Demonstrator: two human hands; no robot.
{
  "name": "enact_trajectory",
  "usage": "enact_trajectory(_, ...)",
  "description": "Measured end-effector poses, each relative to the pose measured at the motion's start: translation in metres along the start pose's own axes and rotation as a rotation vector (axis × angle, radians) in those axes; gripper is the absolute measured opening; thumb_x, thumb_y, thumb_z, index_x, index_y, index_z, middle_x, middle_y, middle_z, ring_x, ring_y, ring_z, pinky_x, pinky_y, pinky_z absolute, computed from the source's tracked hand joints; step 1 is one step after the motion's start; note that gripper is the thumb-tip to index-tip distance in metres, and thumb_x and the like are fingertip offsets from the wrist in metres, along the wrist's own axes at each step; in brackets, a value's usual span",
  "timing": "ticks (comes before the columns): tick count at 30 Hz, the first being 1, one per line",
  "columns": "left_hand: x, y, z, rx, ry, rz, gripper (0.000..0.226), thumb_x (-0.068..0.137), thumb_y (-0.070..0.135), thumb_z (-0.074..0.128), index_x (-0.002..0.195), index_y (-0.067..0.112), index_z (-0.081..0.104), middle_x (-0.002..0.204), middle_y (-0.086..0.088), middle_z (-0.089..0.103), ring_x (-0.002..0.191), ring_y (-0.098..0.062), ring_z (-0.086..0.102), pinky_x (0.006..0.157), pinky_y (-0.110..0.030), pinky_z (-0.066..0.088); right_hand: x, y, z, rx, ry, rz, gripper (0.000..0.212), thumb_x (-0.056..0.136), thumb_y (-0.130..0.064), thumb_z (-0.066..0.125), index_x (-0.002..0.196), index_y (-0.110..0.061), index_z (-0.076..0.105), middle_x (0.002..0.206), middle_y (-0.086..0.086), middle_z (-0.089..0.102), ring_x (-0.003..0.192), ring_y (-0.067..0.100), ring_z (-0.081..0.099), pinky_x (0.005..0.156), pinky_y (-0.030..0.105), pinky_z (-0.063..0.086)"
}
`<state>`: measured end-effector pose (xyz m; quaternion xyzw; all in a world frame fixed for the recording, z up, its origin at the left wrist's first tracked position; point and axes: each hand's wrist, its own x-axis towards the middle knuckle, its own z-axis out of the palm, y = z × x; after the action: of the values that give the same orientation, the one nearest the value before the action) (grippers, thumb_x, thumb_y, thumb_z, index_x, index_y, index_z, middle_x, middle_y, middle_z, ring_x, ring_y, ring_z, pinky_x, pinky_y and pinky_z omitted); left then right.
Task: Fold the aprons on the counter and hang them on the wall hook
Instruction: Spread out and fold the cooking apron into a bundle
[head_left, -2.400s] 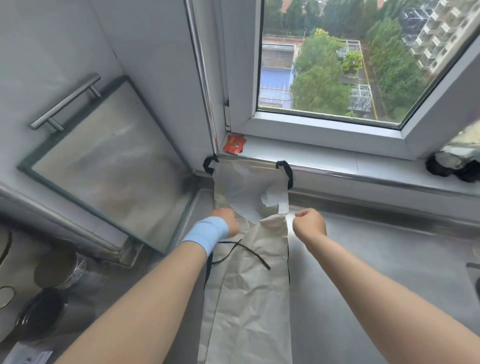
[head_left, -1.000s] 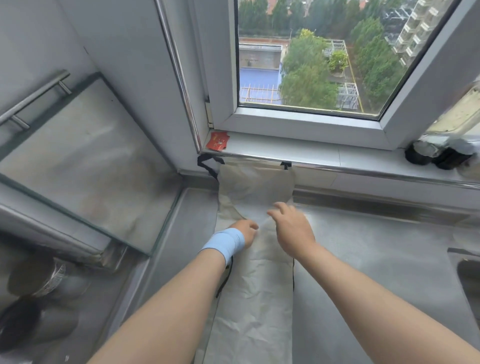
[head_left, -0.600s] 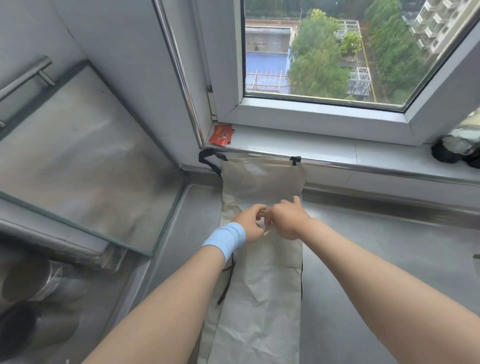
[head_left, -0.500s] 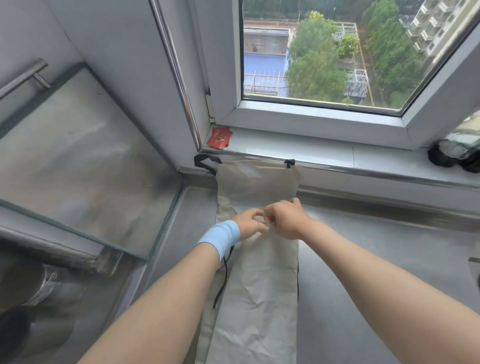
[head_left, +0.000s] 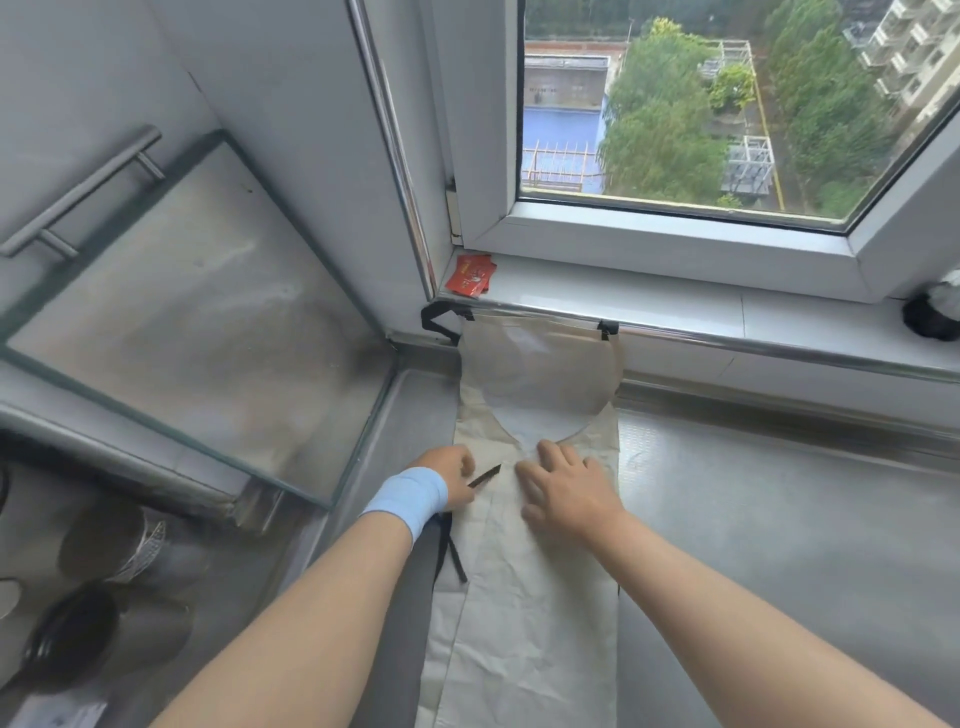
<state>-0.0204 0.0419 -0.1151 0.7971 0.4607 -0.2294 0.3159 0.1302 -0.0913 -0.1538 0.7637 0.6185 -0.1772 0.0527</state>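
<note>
Apron is what I am looking at: a pale one, lying in a long thin strip on the steel counter. Its top end runs up the little wall under the window sill, and its black neck loop pokes out at the corner. The right hand lies flat on the cloth with its fingers spread, pressing down and holding nothing. The left hand, the one with the blue wristband, is curled around a thin black tie; one end sticks out past the fingers and the rest hangs down by the wrist.

I think the tie could be trouble. If it gets pulled hard, the thin cloth may slide and the neat fold may open up. If it is left loose, it may dangle and catch on something on the way to the hook. I cannot see any hook from here.
</note>
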Motion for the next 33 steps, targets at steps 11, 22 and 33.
enact_trajectory(11, -0.075, -0.028, -0.011, -0.622, -0.325, -0.177, 0.015, 0.088, 0.020, 0.057, 0.075, 0.017, 0.063, 0.064, 0.002, 0.054, 0.059, -0.014, 0.053, 0.057, -0.019, 0.043, -0.023, -0.070, 0.001, 0.253, 0.264, -0.005, 0.043, 0.074, -0.010, 0.055, 0.116, -0.019, 0.063, 0.131, 0.009, 0.052, 0.110, 0.029, 0.054, 0.084, 0.037, 0.044)
enact_trajectory(22, -0.111, -0.015, 0.040, -0.650, 0.007, 0.088, 0.020, 0.076, 0.018, 0.068, 0.095, 0.019, 0.073, 0.091, -0.002, 0.069, 0.073, -0.017, 0.060, 0.067, -0.023, 0.047, -0.083, -0.097, -0.041, 1.363, -0.138, 0.476, 0.028, 0.098, -0.018, 0.053, 0.119, -0.002, 0.063, 0.081, 0.011, 0.069, 0.056, 0.022, 0.066, 0.047, 0.025, 0.043)
enact_trajectory(33, -0.140, -0.028, 0.103, -0.129, 0.011, 0.155, 0.043, 0.086, 0.017, 0.044, 0.117, 0.040, 0.063, 0.128, 0.004, 0.056, 0.112, -0.020, 0.058, 0.098, -0.029, 0.047, -0.141, -0.081, 0.014, 0.265, 0.029, 0.270, 0.050, 0.090, -0.019, 0.046, 0.139, -0.024, 0.049, 0.145, 0.000, 0.045, 0.135, 0.026, 0.040, 0.105, 0.036, 0.035)
